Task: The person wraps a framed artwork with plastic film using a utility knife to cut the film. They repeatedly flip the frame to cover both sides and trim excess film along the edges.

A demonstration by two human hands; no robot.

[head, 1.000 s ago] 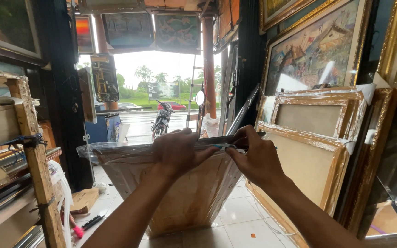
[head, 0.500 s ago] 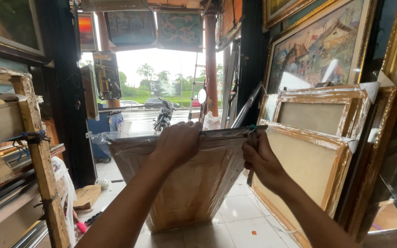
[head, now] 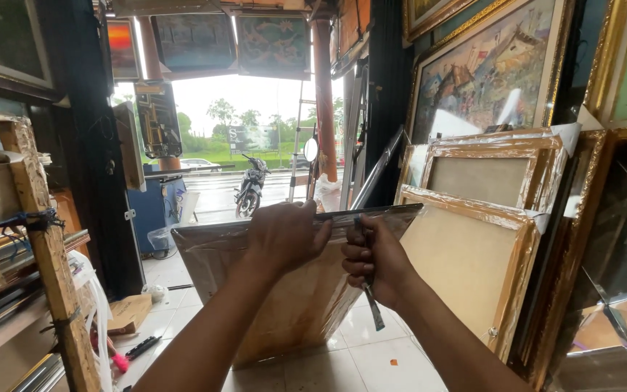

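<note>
The wrapped picture frame [head: 284, 290] stood tilted on the floor [head: 371, 359], left hand [head: 284, 236] gripping its top edge, right hand [head: 375, 261] closed around a thin tool [head: 373, 308].

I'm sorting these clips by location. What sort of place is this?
Most likely a picture-framing or art shop, open to a street. Framed paintings hang on the wall, gilt frames lean stacked below, and the left hand and right hand grip a plastic-wrapped panel.
</note>
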